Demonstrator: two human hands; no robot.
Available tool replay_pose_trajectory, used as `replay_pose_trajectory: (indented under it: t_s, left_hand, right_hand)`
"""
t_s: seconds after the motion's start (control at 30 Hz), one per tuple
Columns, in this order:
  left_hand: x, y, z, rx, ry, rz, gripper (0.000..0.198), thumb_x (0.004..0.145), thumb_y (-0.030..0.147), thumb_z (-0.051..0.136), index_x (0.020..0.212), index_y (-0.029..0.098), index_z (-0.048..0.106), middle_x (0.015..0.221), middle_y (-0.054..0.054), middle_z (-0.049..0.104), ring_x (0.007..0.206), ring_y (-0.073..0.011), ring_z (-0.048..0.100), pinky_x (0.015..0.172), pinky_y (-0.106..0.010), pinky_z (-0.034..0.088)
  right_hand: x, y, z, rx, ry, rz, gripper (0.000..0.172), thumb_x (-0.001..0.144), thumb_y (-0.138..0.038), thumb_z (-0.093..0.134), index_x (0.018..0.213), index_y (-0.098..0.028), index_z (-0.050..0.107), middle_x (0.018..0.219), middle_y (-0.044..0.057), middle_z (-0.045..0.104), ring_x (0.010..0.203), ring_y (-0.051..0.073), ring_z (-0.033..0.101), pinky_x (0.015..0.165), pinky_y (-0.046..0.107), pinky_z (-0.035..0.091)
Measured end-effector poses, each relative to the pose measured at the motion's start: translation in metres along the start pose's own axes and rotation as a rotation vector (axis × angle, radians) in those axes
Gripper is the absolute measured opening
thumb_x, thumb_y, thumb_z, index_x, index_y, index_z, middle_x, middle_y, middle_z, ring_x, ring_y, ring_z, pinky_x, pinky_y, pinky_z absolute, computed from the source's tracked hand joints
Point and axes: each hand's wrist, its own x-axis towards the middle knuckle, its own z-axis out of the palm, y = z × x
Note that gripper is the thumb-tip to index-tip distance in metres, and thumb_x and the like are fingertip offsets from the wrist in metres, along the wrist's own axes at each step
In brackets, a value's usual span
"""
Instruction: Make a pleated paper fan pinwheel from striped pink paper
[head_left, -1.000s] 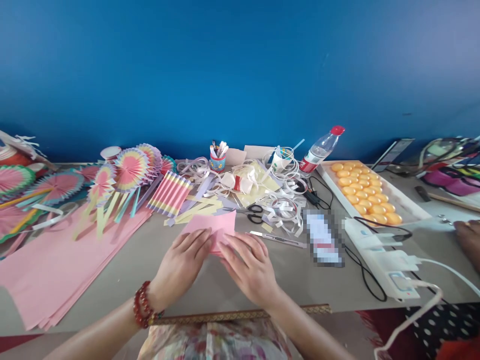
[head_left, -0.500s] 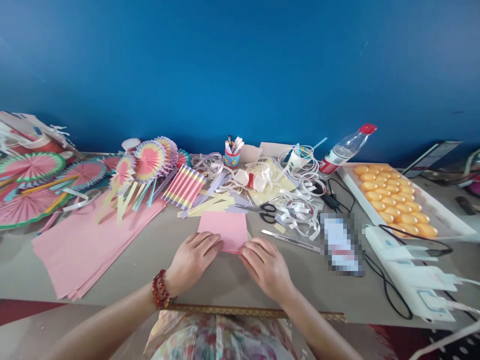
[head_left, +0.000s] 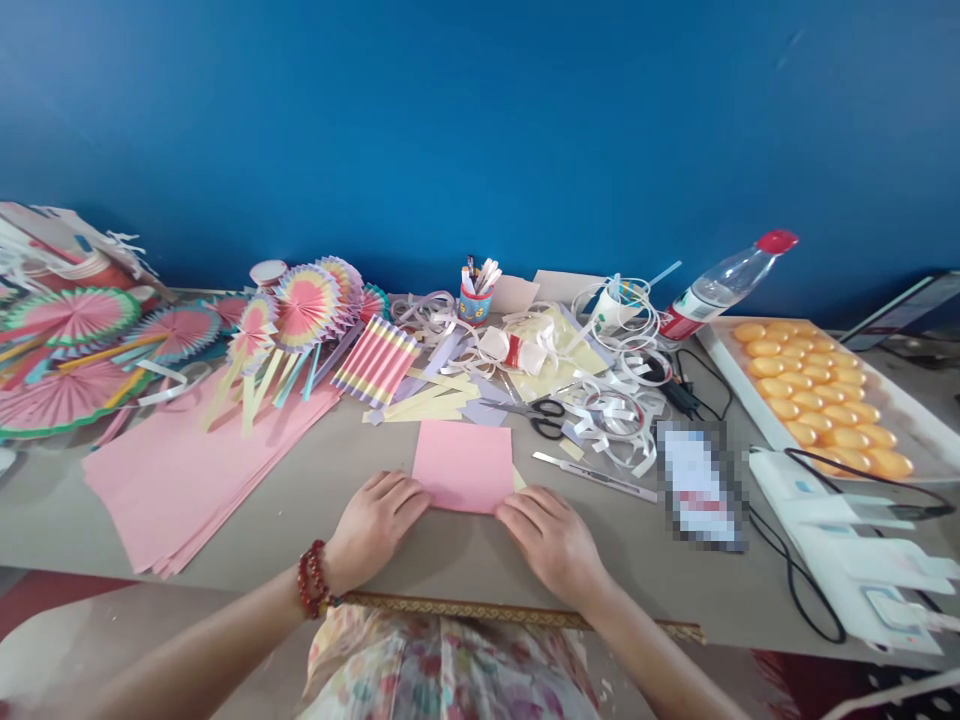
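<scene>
Bright even light across the table (head_left: pixel 450 570), blue wall (head_left: pixel 480 120) brighter at its middle and darker toward the corners, faint soft shadows around the pink sheet (head_left: pixel 463 465), wide-angle bend at both sides, left and right edges slightly blurred, 1 pixelated patch (head_left: pixel 701 485) right of centre

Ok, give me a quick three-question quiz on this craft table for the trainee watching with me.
1. True or false: the left hand and the right hand both touch the near edge of the pink paper.
2. What lies on the table just beyond the paper's far right corner? A scissors; B a hammer; C a stapler.
3. Fill in: the bottle next to the tray has a ___ cap.
Key: 1 true; 2 A; 3 red.
</scene>
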Motion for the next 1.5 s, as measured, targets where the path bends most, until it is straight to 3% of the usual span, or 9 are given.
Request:
replay_pose_trajectory:
  t_s: [0.1,0.27,0.5,0.73,0.9,1.5]
  left_hand:
    - [0.003,-0.001,-0.002,-0.120,-0.033,-0.095,0.020,0.100,0.020,0.044,0.094,0.017,0.063,0.095,-0.006,0.068,0.086,-0.0206,0.060,0.079,-0.035,0.047]
    - [0.009,-0.007,-0.005,-0.272,-0.050,-0.146,0.021,0.101,0.024,0.044,0.098,0.020,0.064,0.098,-0.005,0.068,0.091,-0.0196,0.062,0.082,-0.033,0.047]
    - [0.013,-0.014,-0.006,-0.310,-0.122,-0.163,0.021,0.101,0.027,0.045,0.094,0.020,0.063,0.099,-0.005,0.068,0.091,-0.0200,0.062,0.083,-0.034,0.045]
    - [0.021,-0.020,-0.012,-0.377,-0.174,-0.235,0.018,0.100,0.028,0.047,0.090,0.020,0.060,0.088,-0.003,0.065,0.085,-0.0189,0.061,0.075,-0.030,0.045]
    - [0.028,-0.022,-0.017,-0.418,-0.198,-0.248,0.020,0.098,0.028,0.048,0.085,0.019,0.060,0.087,-0.003,0.062,0.079,-0.0165,0.061,0.070,-0.027,0.045]
    - [0.029,-0.025,-0.015,-0.392,-0.197,-0.255,0.018,0.095,0.028,0.053,0.081,0.018,0.057,0.081,0.000,0.059,0.073,-0.0145,0.056,0.065,-0.024,0.038]
  right_hand:
    - [0.004,0.001,-0.004,0.066,-0.057,0.070,0.020,0.097,-0.012,0.044,0.095,-0.019,0.064,0.091,0.006,0.070,0.084,0.021,0.059,0.075,0.033,0.047]
    - [0.015,0.001,-0.007,0.148,-0.119,0.138,0.017,0.099,-0.019,0.047,0.099,-0.020,0.063,0.094,0.007,0.070,0.087,0.021,0.060,0.078,0.033,0.047]
    - [0.025,0.005,-0.004,0.253,-0.199,0.204,0.019,0.099,-0.026,0.050,0.089,-0.021,0.065,0.086,0.005,0.068,0.083,0.020,0.060,0.075,0.031,0.044]
    - [0.033,0.007,-0.007,0.301,-0.261,0.378,0.010,0.092,-0.022,0.059,0.083,-0.022,0.062,0.082,0.002,0.068,0.077,0.018,0.062,0.066,0.026,0.041]
    - [0.038,0.007,-0.008,0.253,-0.288,0.372,0.011,0.092,-0.020,0.056,0.082,-0.022,0.061,0.086,0.002,0.067,0.071,0.015,0.061,0.060,0.025,0.038]
    - [0.039,0.013,-0.003,0.230,-0.302,0.379,0.007,0.086,-0.019,0.062,0.081,-0.022,0.060,0.081,-0.001,0.068,0.069,0.014,0.058,0.061,0.025,0.035]
